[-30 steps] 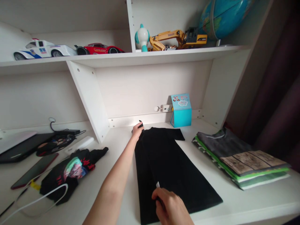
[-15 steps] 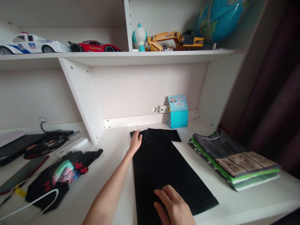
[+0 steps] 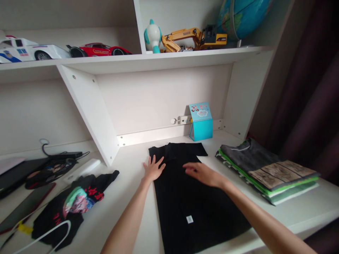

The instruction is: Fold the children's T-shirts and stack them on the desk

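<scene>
Now resting, fingers spread, with the bare left hand [image 3: 153,170] at the left edge of the black cloth short-sleeved shirt [image 3: 180,194], flat on the smooth white surface [image 3: 134,157]; poised over it, loosely uncurled, with the bare right hand [image 3: 203,173]. Could wrinkle that cloth by dragging sideways.

shirt [image 3: 177,197] on desk [image 3: 132,162], ctr | clothes stack [image 3: 270,169] R | calendar [image 3: 202,129] bhd | globe [image 3: 247,17] on shelf [image 3: 169,59]

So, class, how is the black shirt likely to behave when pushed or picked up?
The black shirt would probably hang limp, since it lies flat like soft cloth. Pushed, it may bunch, as slight folds show near the left hand. It seems unlikely to roll, being spread wide on the desk.
</scene>
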Demonstrator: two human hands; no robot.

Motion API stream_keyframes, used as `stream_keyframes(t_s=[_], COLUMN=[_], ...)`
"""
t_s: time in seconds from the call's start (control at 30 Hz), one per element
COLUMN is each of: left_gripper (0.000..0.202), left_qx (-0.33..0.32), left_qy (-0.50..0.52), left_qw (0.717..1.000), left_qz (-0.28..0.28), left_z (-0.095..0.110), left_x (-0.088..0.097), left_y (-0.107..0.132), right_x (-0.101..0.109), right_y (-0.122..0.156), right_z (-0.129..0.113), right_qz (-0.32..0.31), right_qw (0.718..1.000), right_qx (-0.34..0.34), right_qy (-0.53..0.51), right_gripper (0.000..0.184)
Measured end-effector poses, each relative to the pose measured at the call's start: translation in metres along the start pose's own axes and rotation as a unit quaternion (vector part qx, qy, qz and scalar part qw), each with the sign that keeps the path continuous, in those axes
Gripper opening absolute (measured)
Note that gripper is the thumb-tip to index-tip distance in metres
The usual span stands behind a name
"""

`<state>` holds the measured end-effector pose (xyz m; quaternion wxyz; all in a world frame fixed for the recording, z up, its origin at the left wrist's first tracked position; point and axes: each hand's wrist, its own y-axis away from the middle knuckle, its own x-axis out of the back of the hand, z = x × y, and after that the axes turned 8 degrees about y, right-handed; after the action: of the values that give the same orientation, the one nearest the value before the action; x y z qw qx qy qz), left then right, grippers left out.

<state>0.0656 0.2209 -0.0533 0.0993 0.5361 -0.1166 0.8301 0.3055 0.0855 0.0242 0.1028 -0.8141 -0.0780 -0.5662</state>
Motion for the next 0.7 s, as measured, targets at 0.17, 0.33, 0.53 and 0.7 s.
stream_keyframes(t_s=[0.17,0.33,0.53,0.7], left_gripper=[0.056,0.060,0.065,0.069], left_qx=[-0.001,0.003,0.011,0.014], left_qy=[0.003,-0.004,-0.013,-0.014], left_qw=[1.000,1.000,1.000,1.000], left_qz=[0.000,0.002,0.007,0.011], left_z=[0.000,0.000,0.002,0.003], left_x=[-0.001,-0.001,-0.001,-0.002], left_y=[0.000,0.001,0.003,0.002], right_x=[0.006,-0.034,-0.047,-0.044], right_y=[-0.083,-0.120,-0.124,-0.110], right_z=[0.042,0.014,-0.012,-0.011], right_qz=[0.039,0.024,0.050,0.047], right_qw=[0.988,0.991,0.983,0.979], right_qx=[-0.125,-0.057,-0.016,0.021], right_qy=[0.076,0.116,0.177,0.195], right_gripper=[0.031,0.028,0.029,0.026])
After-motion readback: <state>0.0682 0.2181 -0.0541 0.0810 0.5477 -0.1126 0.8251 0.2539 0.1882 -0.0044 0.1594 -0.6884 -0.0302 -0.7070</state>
